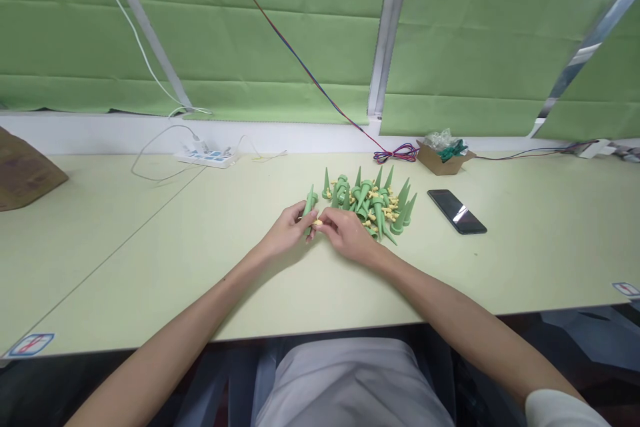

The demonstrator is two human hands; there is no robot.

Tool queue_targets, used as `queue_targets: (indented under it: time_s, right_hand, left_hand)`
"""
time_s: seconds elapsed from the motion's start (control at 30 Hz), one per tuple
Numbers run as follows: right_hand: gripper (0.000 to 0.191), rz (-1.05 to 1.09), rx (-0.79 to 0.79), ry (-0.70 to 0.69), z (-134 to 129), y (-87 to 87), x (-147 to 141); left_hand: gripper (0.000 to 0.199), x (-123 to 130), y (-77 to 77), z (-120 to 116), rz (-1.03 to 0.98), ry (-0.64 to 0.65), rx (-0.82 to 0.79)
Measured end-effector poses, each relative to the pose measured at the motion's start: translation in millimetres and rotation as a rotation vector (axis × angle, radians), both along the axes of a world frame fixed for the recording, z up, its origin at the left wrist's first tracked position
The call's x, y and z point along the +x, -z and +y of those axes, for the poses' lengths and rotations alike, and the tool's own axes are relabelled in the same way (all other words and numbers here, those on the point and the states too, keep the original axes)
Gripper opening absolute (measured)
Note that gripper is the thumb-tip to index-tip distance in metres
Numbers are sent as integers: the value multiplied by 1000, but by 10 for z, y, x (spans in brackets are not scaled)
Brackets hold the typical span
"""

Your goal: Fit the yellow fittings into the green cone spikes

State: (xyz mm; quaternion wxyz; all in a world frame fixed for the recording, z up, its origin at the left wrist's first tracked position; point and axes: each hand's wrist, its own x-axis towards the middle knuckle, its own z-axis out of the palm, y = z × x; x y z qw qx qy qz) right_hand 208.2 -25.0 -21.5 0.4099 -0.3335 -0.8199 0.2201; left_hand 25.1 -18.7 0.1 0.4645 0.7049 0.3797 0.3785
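Observation:
My left hand (287,231) is closed around a green plastic watering spike (309,201), its tapered tip pointing up and away from me. My right hand (347,233) pinches a small yellow valve piece (317,222) against the side of that spike. Whether the piece is seated in it, I cannot tell, since my fingers cover the spot. Just beyond and to the right of my right hand is a pile of green spikes (379,208), several standing tip up and others lying over. Small yellow pieces (391,205) are mixed among them.
A black phone (457,211) lies right of the pile. Behind it stands a small cardboard box (443,160) with plastic and green material. A coiled cable (397,153), a white power strip (207,157) and a brown bag (25,170) are along the table's back and left.

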Motion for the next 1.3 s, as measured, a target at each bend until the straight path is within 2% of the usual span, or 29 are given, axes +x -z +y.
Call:
queue_targets:
  time_s: [0.63, 0.87, 1.07, 1.13, 1.3]
  right_hand:
    - [18, -28, -20, -12, -5, 0, -1]
    - [18, -61, -46, -8, -15, -9, -1]
    - [18, -115, -80, 72, -30, -23, -12]
    - [20, -131, -96, 106, -27, -26, -18]
    - [17, -208, -111, 162, -28, -15, -31]
  left_hand:
    - [31, 18, -59, -44, 112, -32, 105]
    - [28, -4, -35, -44, 148, -39, 119]
    - [30, 2, -33, -17, 146, -44, 120]
    - [31, 2, -35, 0, 156, -83, 127]
    - [36, -36, -5, 65, 206, -273, 122]
